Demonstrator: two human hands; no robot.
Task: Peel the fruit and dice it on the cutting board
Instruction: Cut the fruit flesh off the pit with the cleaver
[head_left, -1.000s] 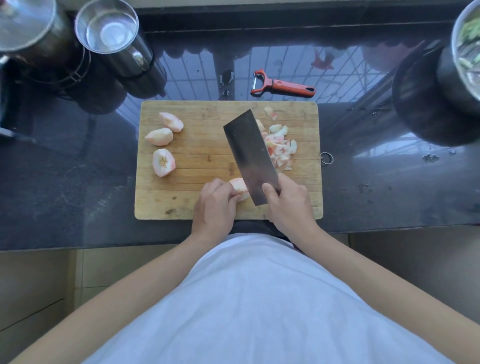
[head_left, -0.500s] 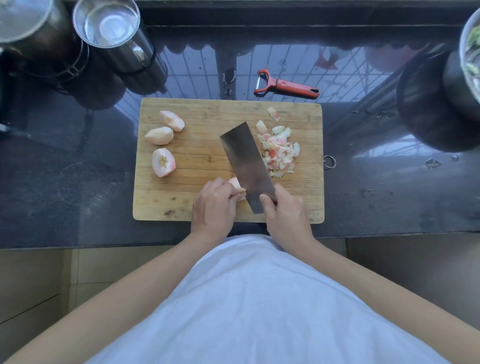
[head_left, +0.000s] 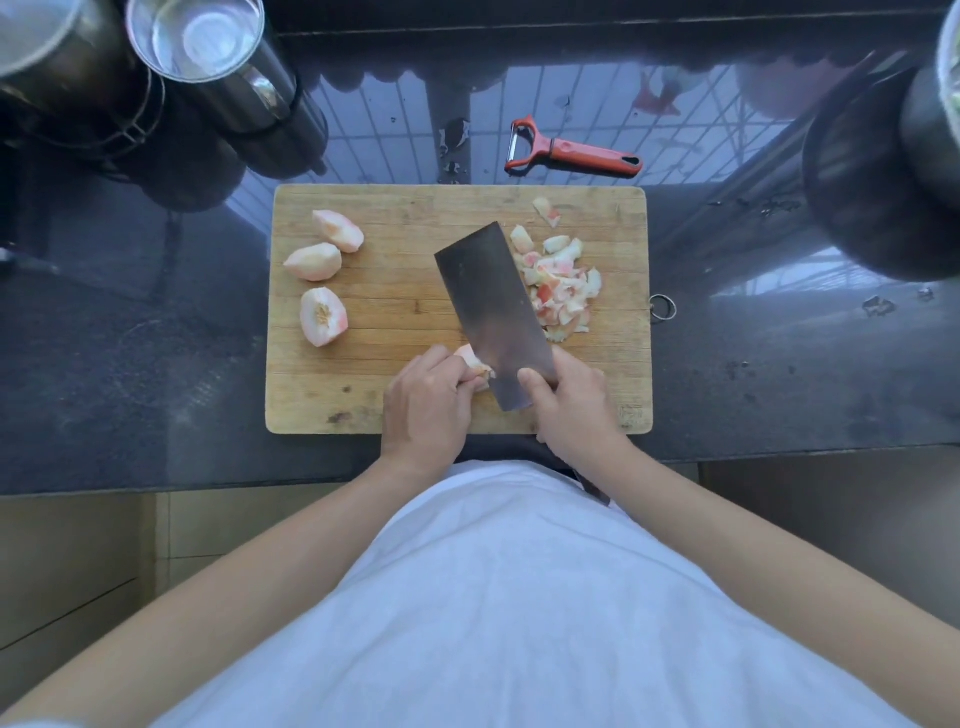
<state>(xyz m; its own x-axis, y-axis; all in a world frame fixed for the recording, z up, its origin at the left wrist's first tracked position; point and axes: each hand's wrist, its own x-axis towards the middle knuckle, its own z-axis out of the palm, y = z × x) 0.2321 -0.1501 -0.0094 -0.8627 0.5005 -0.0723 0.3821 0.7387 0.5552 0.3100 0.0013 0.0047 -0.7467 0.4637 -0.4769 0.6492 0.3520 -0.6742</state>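
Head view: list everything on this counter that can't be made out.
- Fruit piece being cut: mostly hidden by the left hand and the cleaver.
- Cleaver handle: covered by the right hand.
- Bowl, top right: cut off by the frame edge, contents unreadable.
- Steel pot, top left: cut off by the edge.
- Diced pile: its near side is behind the blade.

- A fruit piece (head_left: 471, 360) is held down on the cutting board (head_left: 395, 306) by the left hand (head_left: 426, 405).
- A cleaver (head_left: 493, 306) is gripped by the right hand (head_left: 569, 397).
- Diced bits (head_left: 561, 283) are piled beside the blade.
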